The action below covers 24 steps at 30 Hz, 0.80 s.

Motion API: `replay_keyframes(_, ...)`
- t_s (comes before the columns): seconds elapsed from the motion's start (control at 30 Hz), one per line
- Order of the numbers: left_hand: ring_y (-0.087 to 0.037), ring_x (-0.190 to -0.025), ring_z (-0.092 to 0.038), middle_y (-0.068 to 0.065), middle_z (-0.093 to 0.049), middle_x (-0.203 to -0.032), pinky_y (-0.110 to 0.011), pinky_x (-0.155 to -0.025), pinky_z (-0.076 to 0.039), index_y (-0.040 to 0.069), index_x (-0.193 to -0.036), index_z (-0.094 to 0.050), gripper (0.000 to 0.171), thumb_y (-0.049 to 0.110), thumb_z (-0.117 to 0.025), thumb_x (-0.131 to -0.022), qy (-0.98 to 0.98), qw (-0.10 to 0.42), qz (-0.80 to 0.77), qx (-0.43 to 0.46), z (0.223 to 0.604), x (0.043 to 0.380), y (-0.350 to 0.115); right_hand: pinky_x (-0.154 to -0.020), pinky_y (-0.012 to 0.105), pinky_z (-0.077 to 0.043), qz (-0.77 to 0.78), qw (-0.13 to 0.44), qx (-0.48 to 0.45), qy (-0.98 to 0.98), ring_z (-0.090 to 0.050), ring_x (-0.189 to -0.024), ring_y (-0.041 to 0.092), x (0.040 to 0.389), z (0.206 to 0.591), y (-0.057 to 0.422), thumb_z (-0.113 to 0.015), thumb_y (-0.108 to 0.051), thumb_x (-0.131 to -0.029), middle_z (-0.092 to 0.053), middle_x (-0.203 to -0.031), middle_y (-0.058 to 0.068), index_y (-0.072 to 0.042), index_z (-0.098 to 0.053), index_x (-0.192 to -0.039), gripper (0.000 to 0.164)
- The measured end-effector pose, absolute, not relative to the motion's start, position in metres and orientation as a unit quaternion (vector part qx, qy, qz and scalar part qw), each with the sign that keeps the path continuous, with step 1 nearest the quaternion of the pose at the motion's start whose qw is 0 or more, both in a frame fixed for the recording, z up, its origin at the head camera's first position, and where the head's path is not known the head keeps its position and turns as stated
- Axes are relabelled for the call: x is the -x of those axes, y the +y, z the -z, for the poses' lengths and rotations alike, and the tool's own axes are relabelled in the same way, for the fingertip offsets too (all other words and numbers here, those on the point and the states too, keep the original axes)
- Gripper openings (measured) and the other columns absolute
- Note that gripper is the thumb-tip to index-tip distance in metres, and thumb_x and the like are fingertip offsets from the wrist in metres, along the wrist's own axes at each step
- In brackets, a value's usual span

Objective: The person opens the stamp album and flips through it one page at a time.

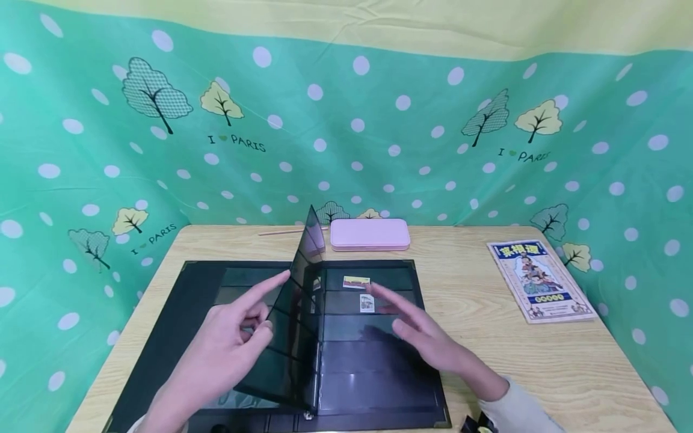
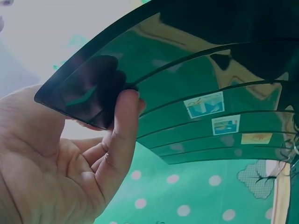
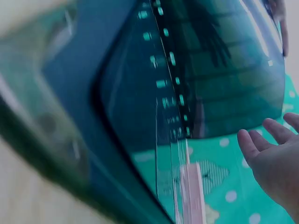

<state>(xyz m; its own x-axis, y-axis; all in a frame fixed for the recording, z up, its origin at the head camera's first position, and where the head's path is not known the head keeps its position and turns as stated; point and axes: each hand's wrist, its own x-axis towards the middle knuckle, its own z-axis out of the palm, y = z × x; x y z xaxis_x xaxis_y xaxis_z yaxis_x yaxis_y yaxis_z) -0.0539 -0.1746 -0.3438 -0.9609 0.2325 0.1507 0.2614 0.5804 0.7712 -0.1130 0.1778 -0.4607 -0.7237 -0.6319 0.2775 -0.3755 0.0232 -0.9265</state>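
Note:
A black stamp album [image 1: 146,343] lies spread on the table, with one dark pocket page [image 1: 295,337] standing up from its spine. My left hand [image 1: 227,337] is at this page's free edge, index finger extended against it and thumb close by. In the left wrist view the page [image 2: 187,70] passes between its fingers, and several stamps [image 2: 226,125] sit in the pockets. My right hand [image 1: 419,328] hovers open over the right page [image 1: 373,385], fingers spread loosely. Near its index fingertip are a yellow-and-red stamp [image 1: 356,282] and a grey-white stamp [image 1: 367,303].
A pink case [image 1: 370,234] lies behind the album, beside a thin stick [image 1: 281,231]. To the right is a printed booklet [image 1: 541,281] on the wooden table [image 1: 476,288]. A patterned green curtain [image 1: 346,150] surrounds the table. A small black object [image 1: 476,424] is at the near edge.

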Motion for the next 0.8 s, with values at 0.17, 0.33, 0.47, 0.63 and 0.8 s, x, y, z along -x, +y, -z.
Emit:
replay_keyframes(0.17, -0.007, -0.052, -0.041, 0.008, -0.053, -0.077, -0.027, -0.051, -0.040, 0.027, -0.162, -0.058, 0.074, -0.009, -0.064, -0.097, -0.898, 0.018, 0.420, 0.127, 0.343, 0.053, -0.182, -0.126, 0.035, -0.041, 0.615, 0.080, 0.339, 0.708, -0.039, -0.162, 0.013, 0.126, 0.461, 0.188, -0.044, 0.000, -0.116, -0.037, -0.178, 0.017, -0.011, -0.029, -0.176, 0.063)
replay_keyframes(0.33, -0.009, -0.053, -0.045, 0.008, -0.055, -0.079, -0.026, -0.051, -0.040, 0.026, -0.162, -0.059, 0.076, -0.010, -0.064, -0.096, -0.905, 0.043, 0.407, 0.111, 0.346, 0.049, -0.188, -0.129, 0.051, -0.037, 0.576, 0.080, 0.300, 0.756, -0.039, -0.163, 0.023, 0.137, 0.469, 0.197, -0.051, -0.005, -0.116, -0.042, -0.176, 0.012, -0.016, -0.031, -0.176, 0.064)
replay_keyframes(0.47, -0.007, -0.053, -0.045, 0.010, -0.054, -0.079, -0.025, -0.051, -0.039, 0.022, -0.162, -0.060, 0.077, -0.012, -0.065, -0.093, -0.905, 0.072, 0.404, 0.112, 0.350, 0.047, -0.187, -0.125, 0.079, -0.023, 0.493, 0.111, 0.251, 0.825, -0.021, -0.169, 0.043, 0.146, 0.482, 0.204, -0.064, -0.015, -0.113, -0.030, -0.181, 0.016, -0.020, -0.034, -0.176, 0.070)
replay_keyframes(0.63, -0.004, -0.053, -0.045, 0.011, -0.053, -0.078, -0.024, -0.048, -0.037, 0.015, -0.159, -0.062, 0.073, -0.014, -0.066, -0.092, -0.895, 0.106, 0.416, 0.122, 0.353, 0.046, -0.184, -0.123, 0.084, -0.019, 0.385, 0.117, 0.228, 0.887, -0.011, -0.168, 0.052, 0.154, 0.496, 0.214, -0.082, -0.028, -0.103, -0.020, -0.182, 0.023, -0.017, -0.034, -0.176, 0.087)
replay_keyframes(0.8, -0.005, -0.059, -0.054, 0.007, -0.057, -0.081, -0.022, -0.051, -0.042, 0.011, -0.156, -0.065, 0.068, -0.015, -0.067, -0.093, -0.884, 0.128, 0.438, 0.098, 0.354, 0.049, -0.185, -0.130, 0.076, -0.013, 0.328, 0.108, 0.255, 0.903, -0.013, -0.169, 0.047, 0.160, 0.503, 0.219, -0.089, -0.029, -0.097, -0.027, -0.181, 0.018, -0.009, -0.036, -0.174, 0.096)
